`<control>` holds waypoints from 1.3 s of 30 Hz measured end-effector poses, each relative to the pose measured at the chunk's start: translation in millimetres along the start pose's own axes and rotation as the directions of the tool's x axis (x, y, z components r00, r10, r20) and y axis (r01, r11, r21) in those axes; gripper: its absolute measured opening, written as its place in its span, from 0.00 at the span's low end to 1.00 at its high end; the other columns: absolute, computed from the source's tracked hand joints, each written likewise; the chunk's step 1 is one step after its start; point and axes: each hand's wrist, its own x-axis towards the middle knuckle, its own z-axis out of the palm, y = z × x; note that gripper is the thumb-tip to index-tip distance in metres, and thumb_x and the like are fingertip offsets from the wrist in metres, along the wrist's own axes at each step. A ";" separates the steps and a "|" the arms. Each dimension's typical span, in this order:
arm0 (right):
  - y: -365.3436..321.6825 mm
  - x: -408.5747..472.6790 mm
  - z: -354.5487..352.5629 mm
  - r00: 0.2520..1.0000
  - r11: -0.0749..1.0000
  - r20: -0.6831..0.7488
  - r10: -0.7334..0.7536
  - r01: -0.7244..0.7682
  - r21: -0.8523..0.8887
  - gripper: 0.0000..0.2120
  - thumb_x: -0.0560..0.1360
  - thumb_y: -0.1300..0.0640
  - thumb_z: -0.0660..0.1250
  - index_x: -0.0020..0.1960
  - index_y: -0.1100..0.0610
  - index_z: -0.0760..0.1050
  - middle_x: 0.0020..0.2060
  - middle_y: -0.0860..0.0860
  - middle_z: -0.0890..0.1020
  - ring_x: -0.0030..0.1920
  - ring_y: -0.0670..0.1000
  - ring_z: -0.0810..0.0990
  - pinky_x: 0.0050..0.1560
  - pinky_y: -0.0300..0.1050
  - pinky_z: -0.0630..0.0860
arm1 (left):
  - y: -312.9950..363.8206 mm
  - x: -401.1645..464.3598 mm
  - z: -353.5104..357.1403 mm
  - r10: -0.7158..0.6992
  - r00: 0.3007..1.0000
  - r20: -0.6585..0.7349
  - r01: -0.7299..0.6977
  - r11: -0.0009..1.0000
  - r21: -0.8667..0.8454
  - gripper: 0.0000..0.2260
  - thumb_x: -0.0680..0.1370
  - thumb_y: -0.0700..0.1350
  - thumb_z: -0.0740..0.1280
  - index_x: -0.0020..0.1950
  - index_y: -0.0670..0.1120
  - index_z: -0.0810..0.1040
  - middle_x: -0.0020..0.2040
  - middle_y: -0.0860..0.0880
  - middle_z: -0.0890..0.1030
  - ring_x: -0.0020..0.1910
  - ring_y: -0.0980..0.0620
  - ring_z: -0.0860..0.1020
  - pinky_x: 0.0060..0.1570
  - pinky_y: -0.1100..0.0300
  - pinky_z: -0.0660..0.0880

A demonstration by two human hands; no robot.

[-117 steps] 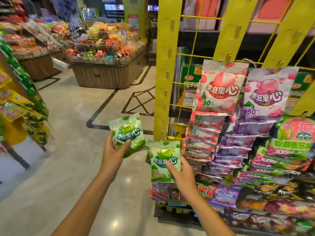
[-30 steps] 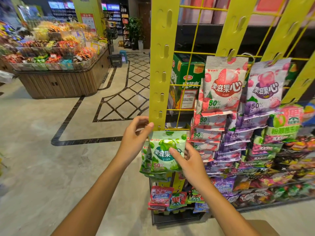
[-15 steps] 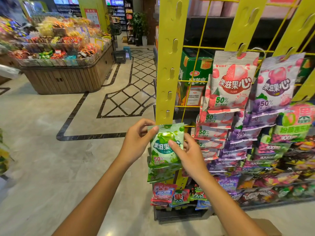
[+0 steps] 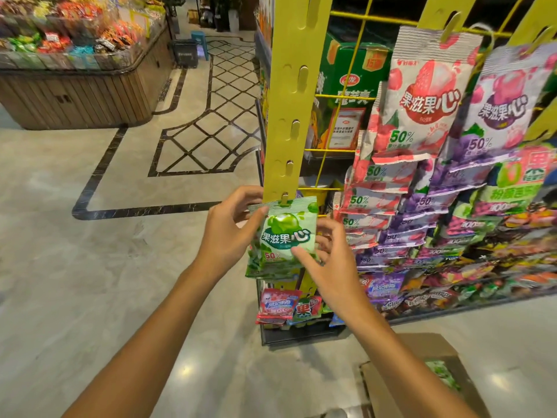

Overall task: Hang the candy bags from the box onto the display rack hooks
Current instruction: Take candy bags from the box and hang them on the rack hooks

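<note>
The box (image 4: 422, 384) sits low by the floor, with green bags inside; the left hand (image 4: 224, 236) pinches the green candy bag (image 4: 286, 236) by its top edge at the hook (image 4: 284, 198); the right hand (image 4: 328, 263) pinches its lower side; it looks light, soft and crinkly; the yellow rack (image 4: 289, 95) stands behind.

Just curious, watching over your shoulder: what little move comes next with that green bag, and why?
Probably seat the green bag fully on the hook and let go: its top edge is at the hook, while the left hand and right hand both pinch it.
</note>
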 end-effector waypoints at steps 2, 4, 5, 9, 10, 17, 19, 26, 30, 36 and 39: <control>4.2 -10.5 -5.2 0.999 0.995 -0.009 -0.032 0.031 -0.095 0.28 0.76 0.56 0.74 0.70 0.44 0.66 0.65 0.40 0.74 0.64 0.39 0.75 0.63 0.35 0.75 | -1.8 -5.1 -4.1 0.030 0.998 0.047 -0.033 0.996 0.081 0.14 0.79 0.40 0.69 0.64 0.50 0.76 0.58 0.57 0.82 0.59 0.60 0.80 0.57 0.58 0.79; 8.3 -20.7 -14.8 0.998 0.978 0.032 -0.047 0.052 -0.203 0.27 0.76 0.53 0.73 0.71 0.43 0.66 0.66 0.38 0.72 0.65 0.38 0.73 0.65 0.33 0.71 | -2.4 -12.7 -11.9 0.036 0.996 0.087 -0.049 0.988 0.144 0.19 0.79 0.40 0.70 0.69 0.51 0.74 0.62 0.56 0.80 0.61 0.57 0.79 0.61 0.57 0.77; 11.1 -25.3 -20.9 0.997 0.966 0.064 -0.052 0.066 -0.252 0.26 0.77 0.52 0.72 0.71 0.43 0.67 0.65 0.37 0.72 0.65 0.37 0.72 0.66 0.34 0.70 | -1.5 -17.3 -16.9 0.029 0.996 0.090 -0.044 0.984 0.175 0.22 0.79 0.40 0.70 0.71 0.53 0.72 0.64 0.55 0.79 0.62 0.56 0.78 0.62 0.57 0.76; 24.5 -44.2 -51.4 0.981 0.940 0.192 -0.036 0.098 -0.327 0.23 0.78 0.51 0.70 0.71 0.42 0.69 0.66 0.35 0.72 0.66 0.37 0.71 0.68 0.40 0.71 | 6.2 -44.5 -36.3 0.045 0.996 0.080 -0.075 0.900 0.428 0.27 0.78 0.41 0.71 0.74 0.52 0.67 0.71 0.54 0.71 0.68 0.59 0.71 0.67 0.60 0.71; 28.9 -49.2 -59.9 0.977 0.934 0.213 -0.026 0.100 -0.342 0.23 0.78 0.50 0.70 0.71 0.41 0.69 0.66 0.34 0.72 0.67 0.37 0.71 0.68 0.41 0.71 | 9.1 -53.0 -38.2 0.053 0.994 0.093 -0.093 0.862 0.498 0.27 0.77 0.42 0.71 0.75 0.51 0.67 0.73 0.53 0.70 0.71 0.57 0.69 0.68 0.59 0.69; 61.7 -116.2 -138.7 0.951 0.890 0.310 0.017 0.127 -0.437 0.22 0.80 0.47 0.67 0.72 0.42 0.68 0.69 0.39 0.72 0.66 0.37 0.70 0.67 0.40 0.70 | 41.1 -130.8 19.4 0.094 0.937 0.336 -0.305 0.688 0.658 0.24 0.78 0.46 0.70 0.73 0.48 0.70 0.75 0.50 0.68 0.73 0.47 0.68 0.69 0.49 0.70; 77.6 -153.5 -173.5 0.949 0.888 0.315 0.027 0.122 -0.444 0.22 0.80 0.47 0.66 0.73 0.43 0.68 0.70 0.39 0.71 0.69 0.38 0.67 0.70 0.41 0.69 | 50.4 -160.2 65.9 0.063 0.903 0.424 -0.364 0.635 0.681 0.24 0.78 0.49 0.71 0.73 0.48 0.71 0.75 0.48 0.68 0.74 0.44 0.66 0.70 0.45 0.69; 154.2 -308.0 -324.3 0.937 0.843 0.206 0.283 -0.141 -0.519 0.23 0.80 0.44 0.65 0.72 0.51 0.72 0.70 0.49 0.73 0.71 0.49 0.69 0.72 0.46 0.68 | 81.9 -266.5 278.6 -0.093 0.635 0.767 -0.557 0.632 0.538 0.29 0.78 0.64 0.59 0.75 0.50 0.69 0.78 0.46 0.65 0.77 0.39 0.60 0.74 0.39 0.62; 202.7 -381.3 -405.5 0.894 0.801 0.052 0.444 -0.371 -0.470 0.20 0.78 0.47 0.69 0.69 0.45 0.72 0.67 0.49 0.76 0.67 0.50 0.74 0.66 0.28 0.64 | 100.1 -307.1 388.4 -0.142 0.444 0.885 -0.625 0.658 0.419 0.32 0.78 0.64 0.58 0.79 0.50 0.63 0.81 0.46 0.58 0.79 0.38 0.56 0.76 0.40 0.55; 311.6 -458.1 -491.4 0.822 0.725 -0.035 0.569 -0.521 -0.450 0.30 0.76 0.31 0.60 0.72 0.48 0.71 0.70 0.46 0.73 0.70 0.50 0.73 0.71 0.51 0.71 | 97.0 -329.3 510.8 -0.170 0.233 0.958 -0.668 0.687 0.284 0.27 0.72 0.61 0.63 0.64 0.46 0.77 0.67 0.41 0.77 0.65 0.35 0.76 0.65 0.39 0.72; 327.8 -467.2 -522.1 0.781 0.665 -0.136 0.609 -0.597 -0.450 0.39 0.71 0.23 0.54 0.71 0.48 0.71 0.69 0.47 0.73 0.69 0.51 0.72 0.69 0.41 0.67 | 95.4 -325.2 563.4 -0.154 0.240 0.959 -0.617 0.738 0.273 0.24 0.69 0.60 0.61 0.60 0.48 0.72 0.56 0.44 0.81 0.55 0.39 0.82 0.57 0.45 0.77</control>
